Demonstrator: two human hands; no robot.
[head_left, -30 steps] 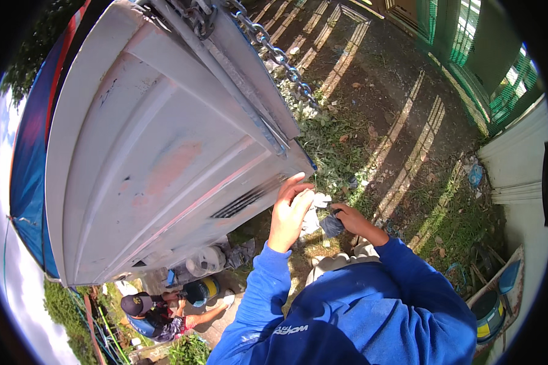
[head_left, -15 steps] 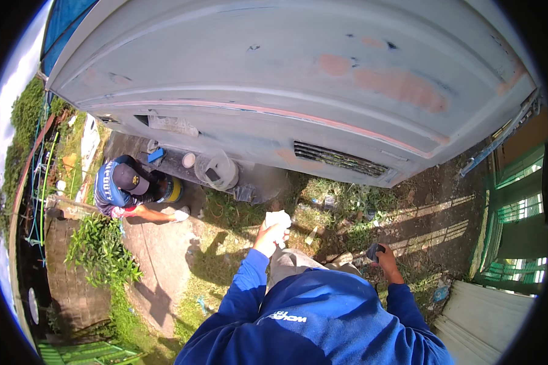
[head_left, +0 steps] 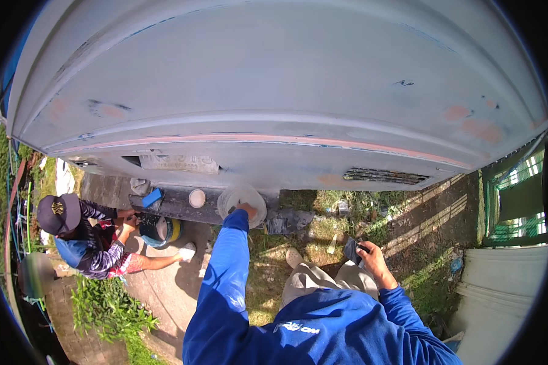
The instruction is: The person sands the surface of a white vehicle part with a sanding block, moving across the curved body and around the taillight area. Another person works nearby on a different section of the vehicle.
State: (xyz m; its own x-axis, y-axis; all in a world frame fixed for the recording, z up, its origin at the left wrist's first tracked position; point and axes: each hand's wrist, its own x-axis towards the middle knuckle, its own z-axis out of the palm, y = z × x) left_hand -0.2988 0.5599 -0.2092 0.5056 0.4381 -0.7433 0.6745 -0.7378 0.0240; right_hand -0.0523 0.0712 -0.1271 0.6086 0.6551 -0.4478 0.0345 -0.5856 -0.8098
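My left hand (head_left: 243,210) reaches into a translucent white bucket (head_left: 249,198) on a dark ledge (head_left: 207,208) below the grey panel (head_left: 274,73); its fingertips and whatever they hold are hidden or too small to make out. Out to the right, near my legs, my right hand (head_left: 372,258) grips a crumpled dark grey pad (head_left: 352,249) with a black part. Left of the bucket are a round light tub (head_left: 196,198) and a blue block (head_left: 152,198). The grey panel has pink patches, scuffs and a slatted vent (head_left: 383,176).
A co-worker (head_left: 91,243) in a cap crouches at the left with both hands by a blue and yellow bucket (head_left: 170,231). Plants (head_left: 109,310) grow beside the concrete path. Green mesh fencing (head_left: 517,188) and a pale wall (head_left: 499,292) stand at the right.
The view has swung round to face the panel squarely. My left hand has moved forward into the bucket; the white wad it held is out of sight. My right hand still grips the dark pad.
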